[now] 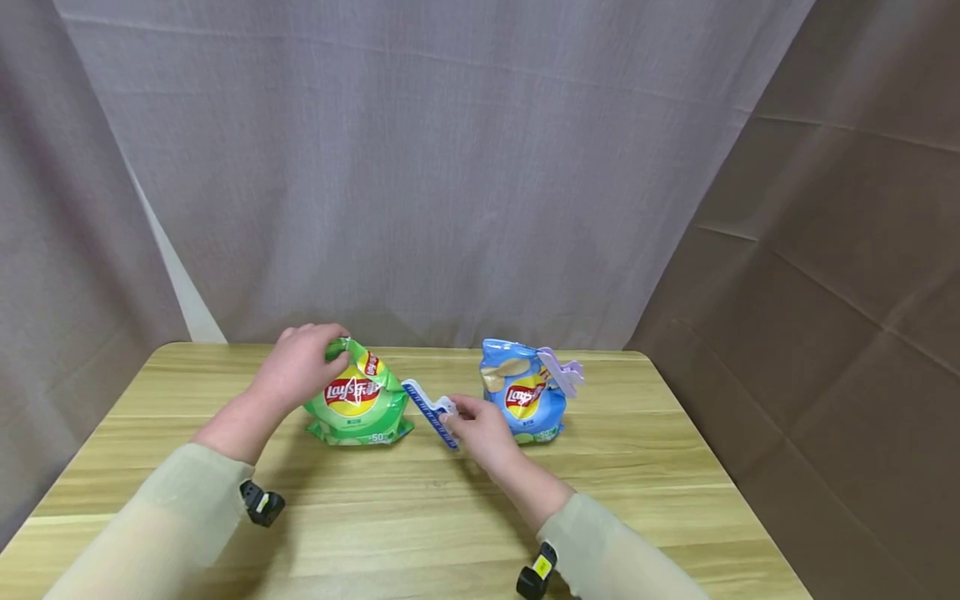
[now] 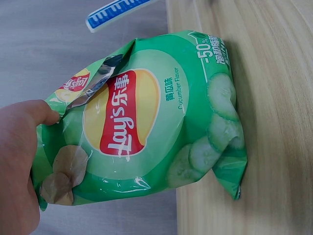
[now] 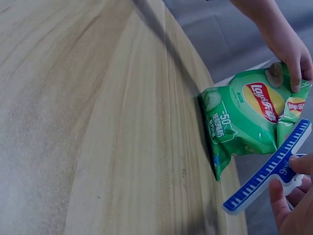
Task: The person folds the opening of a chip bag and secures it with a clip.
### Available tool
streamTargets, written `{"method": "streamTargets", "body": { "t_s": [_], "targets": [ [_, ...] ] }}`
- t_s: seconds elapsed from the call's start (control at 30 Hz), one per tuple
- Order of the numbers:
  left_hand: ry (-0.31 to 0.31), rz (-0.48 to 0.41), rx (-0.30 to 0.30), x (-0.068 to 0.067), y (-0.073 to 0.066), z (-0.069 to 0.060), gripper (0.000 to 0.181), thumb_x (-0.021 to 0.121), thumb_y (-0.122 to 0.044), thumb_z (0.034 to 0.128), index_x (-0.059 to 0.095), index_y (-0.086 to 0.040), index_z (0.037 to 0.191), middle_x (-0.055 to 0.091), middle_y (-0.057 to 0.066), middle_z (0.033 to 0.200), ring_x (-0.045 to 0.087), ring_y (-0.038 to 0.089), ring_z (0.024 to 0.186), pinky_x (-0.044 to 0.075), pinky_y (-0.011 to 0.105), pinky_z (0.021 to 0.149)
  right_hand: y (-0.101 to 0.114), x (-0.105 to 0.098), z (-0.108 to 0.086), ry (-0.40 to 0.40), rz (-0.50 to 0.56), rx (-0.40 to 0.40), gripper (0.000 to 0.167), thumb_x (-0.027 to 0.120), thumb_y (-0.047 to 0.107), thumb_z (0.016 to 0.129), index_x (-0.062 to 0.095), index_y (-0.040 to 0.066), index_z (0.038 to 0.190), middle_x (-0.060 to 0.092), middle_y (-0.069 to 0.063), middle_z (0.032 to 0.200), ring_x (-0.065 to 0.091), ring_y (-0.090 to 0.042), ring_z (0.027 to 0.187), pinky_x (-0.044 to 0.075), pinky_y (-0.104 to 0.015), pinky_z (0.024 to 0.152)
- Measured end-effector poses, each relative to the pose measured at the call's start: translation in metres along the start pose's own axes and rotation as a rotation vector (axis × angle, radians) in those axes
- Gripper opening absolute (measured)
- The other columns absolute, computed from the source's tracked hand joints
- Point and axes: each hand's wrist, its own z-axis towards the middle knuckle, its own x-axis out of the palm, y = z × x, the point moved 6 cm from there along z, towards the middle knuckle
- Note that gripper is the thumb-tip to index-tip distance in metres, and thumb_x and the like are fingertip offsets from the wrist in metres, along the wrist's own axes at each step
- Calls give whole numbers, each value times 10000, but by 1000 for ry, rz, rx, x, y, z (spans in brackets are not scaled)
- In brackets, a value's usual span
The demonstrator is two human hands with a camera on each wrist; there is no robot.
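A green chip bag (image 1: 362, 412) stands on the table with its top edge folded over toward the front. My left hand (image 1: 302, 362) pinches that folded top at its left corner; in the left wrist view the thumb (image 2: 46, 113) presses on the fold. My right hand (image 1: 483, 429) holds a blue and white sealing clip (image 3: 266, 169) by its handle, between thumb and fingers. The long clip slants beside the right side of the green bag, near the fold. Whether clip and bag touch, I cannot tell.
To the right stands a blue chip bag (image 1: 536, 421), its top corner held by a purple clip (image 1: 561, 372). The wooden table (image 1: 420, 517) ends at a grey curtain (image 1: 450, 167) behind, and a brown cloth (image 1: 847, 292) hangs on the right.
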Motion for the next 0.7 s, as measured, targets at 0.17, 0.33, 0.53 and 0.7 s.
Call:
{"method": "streamTargets", "body": {
  "t_s": [0.17,0.33,0.53,0.7],
  "targets": [
    [0,3,0,-2,1,0,315,638,-244,941,648,-56,1193,687,123,1181,592,348,1125,380,501,991,4,4,1,36,-17,-30,399,662,105,935,604,-51,1298,697,-187,1106,694,-232,892,581,-315,774],
    [3,-1,-2,-3,1,0,322,640,-243,941,645,-54,1202,682,129,1193,590,349,1132,379,506,1000,6,6,2,47,-90,-31,399,654,147,949,610,3,1318,700,-141,1136,693,-229,926,570,-345,810],
    [8,-4,-5,-1,1,-1,318,637,-237,941,646,-54,1201,682,128,1195,589,347,1135,374,509,1008,12,6,4,3,-182,-41,394,701,248,927,664,85,1283,724,-73,1129,680,-214,1030,523,-407,936],
    [1,3,5,1,1,0,312,637,-243,941,651,-61,1194,686,118,1189,595,335,1127,375,501,1001,19,4,4,-40,-200,-93,377,729,259,905,695,97,1244,729,-81,1117,689,-211,1008,541,-404,904]
  ]
}}
